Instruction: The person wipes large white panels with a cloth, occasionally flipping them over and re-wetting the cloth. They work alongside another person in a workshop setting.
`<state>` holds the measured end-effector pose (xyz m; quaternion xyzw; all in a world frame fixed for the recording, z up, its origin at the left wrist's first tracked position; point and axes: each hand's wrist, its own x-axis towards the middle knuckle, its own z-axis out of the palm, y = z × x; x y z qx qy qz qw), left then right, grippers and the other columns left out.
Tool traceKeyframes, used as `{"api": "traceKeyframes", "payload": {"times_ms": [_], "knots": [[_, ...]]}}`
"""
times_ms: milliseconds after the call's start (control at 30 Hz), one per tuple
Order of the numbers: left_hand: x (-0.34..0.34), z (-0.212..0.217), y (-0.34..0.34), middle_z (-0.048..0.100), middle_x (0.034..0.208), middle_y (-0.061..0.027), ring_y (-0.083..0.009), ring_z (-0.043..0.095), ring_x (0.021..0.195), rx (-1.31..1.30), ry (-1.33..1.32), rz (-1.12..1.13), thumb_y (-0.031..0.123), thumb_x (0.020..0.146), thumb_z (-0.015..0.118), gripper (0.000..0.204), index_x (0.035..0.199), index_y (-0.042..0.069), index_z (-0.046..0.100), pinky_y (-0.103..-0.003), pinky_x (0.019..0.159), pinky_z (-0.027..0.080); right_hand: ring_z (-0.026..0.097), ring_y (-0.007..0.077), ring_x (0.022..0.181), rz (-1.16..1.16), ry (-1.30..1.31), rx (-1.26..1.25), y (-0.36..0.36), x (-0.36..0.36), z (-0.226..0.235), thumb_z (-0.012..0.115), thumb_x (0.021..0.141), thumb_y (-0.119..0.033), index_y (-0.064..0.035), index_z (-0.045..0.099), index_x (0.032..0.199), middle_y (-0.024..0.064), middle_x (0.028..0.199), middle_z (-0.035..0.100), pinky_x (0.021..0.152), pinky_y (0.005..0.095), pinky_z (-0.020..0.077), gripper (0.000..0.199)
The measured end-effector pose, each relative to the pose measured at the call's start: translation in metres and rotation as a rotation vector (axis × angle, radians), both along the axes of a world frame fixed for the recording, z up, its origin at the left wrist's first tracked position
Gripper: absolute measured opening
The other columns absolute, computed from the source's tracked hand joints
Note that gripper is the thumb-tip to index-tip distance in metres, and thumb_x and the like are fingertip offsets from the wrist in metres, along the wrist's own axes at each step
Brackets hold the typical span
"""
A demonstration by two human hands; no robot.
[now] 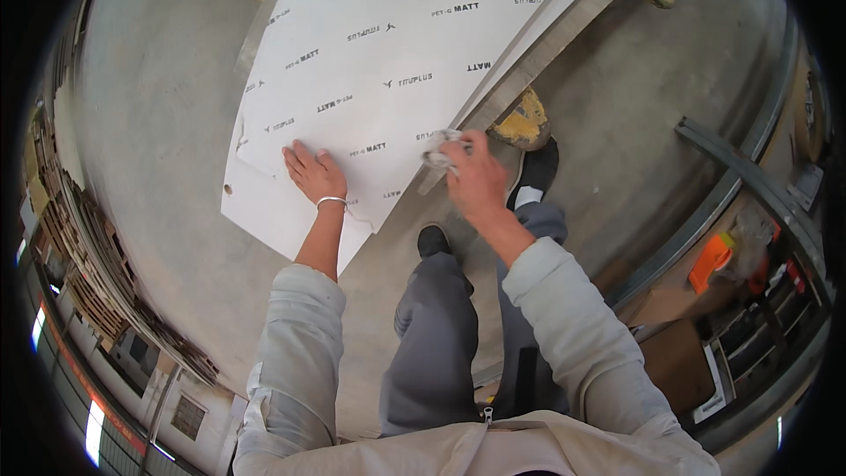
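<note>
One white plastic sheet (388, 44) on frame, printed film on top. Left hand (315, 174) flat on near sheet corner, fingers released, spread. Right hand (474, 174) at sheet's right edge, fingers clenched around one crumpled cloth (438, 152). Two yellow frame feet (522, 121) on concrete floor (159, 106); shelves right.

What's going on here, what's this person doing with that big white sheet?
A person stands over a large white sheet covered in printed protective film, laid on a raised support above a concrete floor. The left hand rests flat on the sheet near its lower corner. The right hand grips a crumpled white rag at the sheet's edge, beside a metal rail.
</note>
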<state>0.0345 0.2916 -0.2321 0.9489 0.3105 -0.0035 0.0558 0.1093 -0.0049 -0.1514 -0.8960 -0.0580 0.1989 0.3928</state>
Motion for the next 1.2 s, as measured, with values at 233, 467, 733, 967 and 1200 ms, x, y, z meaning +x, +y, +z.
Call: {"api": "traceKeyframes", "payload": {"times_ms": [233, 467, 733, 967, 1200], "knots": [[0.024, -0.034, -0.02, 0.019, 0.167, -0.029, -0.0456, 0.015, 0.155, 0.047, -0.051, 0.006, 0.034, 0.104, 0.037, 0.068, 0.159, -0.006, 0.027, -0.055, 0.126, 0.012, 0.059, 0.0309, 0.104, 0.456, -0.342, 0.014, 0.054, 0.032, -0.068, 0.063, 0.082, -0.011, -0.0196, 0.072, 0.107, 0.0111, 0.117, 0.059, 0.084, 0.0425, 0.0462, 0.028], [0.01, -0.031, -0.019, 0.019, 0.168, -0.0274, -0.0452, 0.016, 0.155, 0.066, -0.05, 0.027, 0.037, 0.103, 0.036, 0.072, 0.16, -0.005, 0.024, -0.055, 0.126, 0.013, 0.063, 0.0303, 0.101, 0.156, -0.757, -0.342, -0.06, 0.245, -0.109, 0.064, 0.082, -0.007, -0.0209, 0.074, 0.114, 0.0109, 0.117, 0.061, 0.076, 0.0442, 0.0505, 0.036], [0.022, -0.03, -0.021, 0.019, 0.168, -0.0272, -0.0455, 0.018, 0.155, 0.068, -0.08, 0.003, 0.035, 0.101, 0.038, 0.073, 0.161, -0.002, 0.023, -0.057, 0.125, 0.014, 0.064, 0.0275, 0.097, 0.427, -0.845, 0.086, 0.065, 0.221, -0.117, 0.061, 0.085, -0.01, -0.019, 0.07, 0.105, 0.0061, 0.112, 0.063, 0.088, 0.043, 0.0547, 0.024], [0.02, -0.032, -0.02, 0.019, 0.168, -0.0277, -0.0478, 0.017, 0.155, 0.042, -0.116, 0.015, 0.034, 0.099, 0.04, 0.074, 0.161, -0.002, 0.024, -0.059, 0.125, 0.012, 0.07, 0.026, 0.091, 0.061, -0.677, -0.158, 0.025, 0.329, -0.096, 0.061, 0.085, -0.006, -0.0171, 0.072, 0.099, 0.0044, 0.106, 0.068, 0.074, 0.0413, 0.0577, 0.021], [0.009, -0.03, -0.017, 0.017, 0.168, -0.0292, -0.0478, 0.014, 0.155, 0.045, -0.084, 0.041, 0.03, 0.094, 0.045, 0.077, 0.16, -0.004, 0.023, -0.059, 0.125, 0.009, 0.07, 0.0274, 0.09, 0.293, -0.58, -0.12, 0.034, 0.298, -0.089, 0.058, 0.088, -0.008, -0.018, 0.071, 0.105, 0.0043, 0.11, 0.067, 0.076, 0.0443, 0.0585, 0.024]]}}
